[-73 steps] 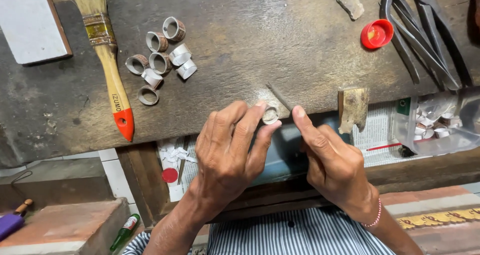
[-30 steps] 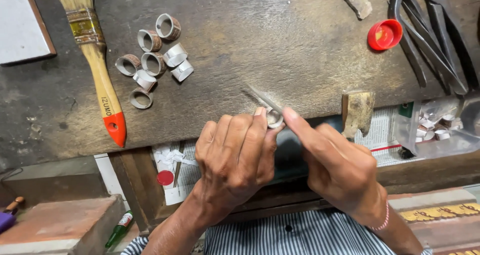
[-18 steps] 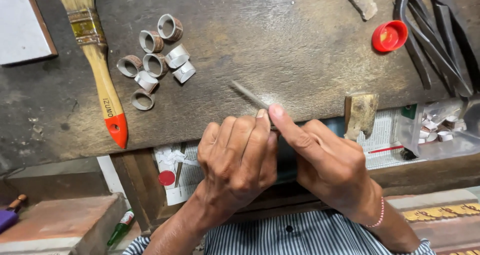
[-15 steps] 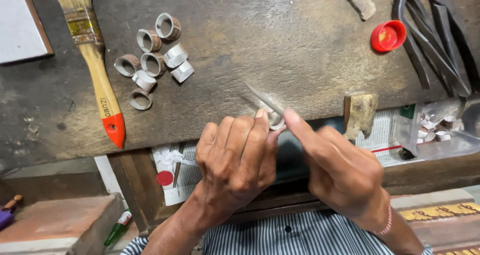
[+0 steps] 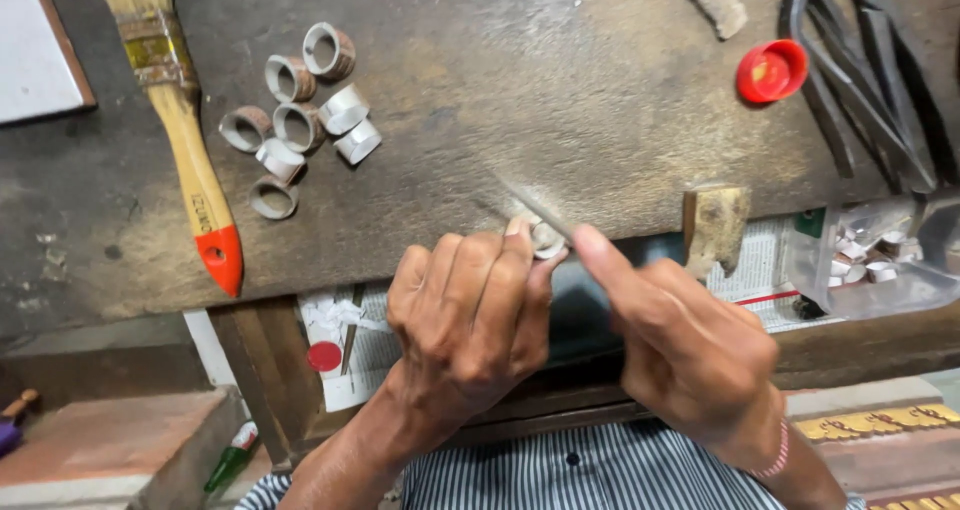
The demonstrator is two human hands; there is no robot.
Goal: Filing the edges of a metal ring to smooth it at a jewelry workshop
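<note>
My left hand [image 5: 470,320] pinches a small silver ring [image 5: 546,237] against the front edge of the dark workbench [image 5: 520,100]. My right hand [image 5: 680,345] grips a thin metal file [image 5: 535,205] that lies across the ring, its tip pointing up and to the left over the bench. Both hands meet at the bench edge. Most of the ring is hidden by my fingertips.
Several silver and brown rings [image 5: 300,100] lie in a cluster at upper left beside a paintbrush [image 5: 180,130] with an orange handle tip. A red cap [image 5: 772,70] and dark pliers [image 5: 870,70] lie at upper right. A wooden peg [image 5: 715,225] and a clear plastic box [image 5: 880,260] are at right.
My right hand has been sliding the file back and forth across the ring. My left hand has kept the ring at the bench edge.
</note>
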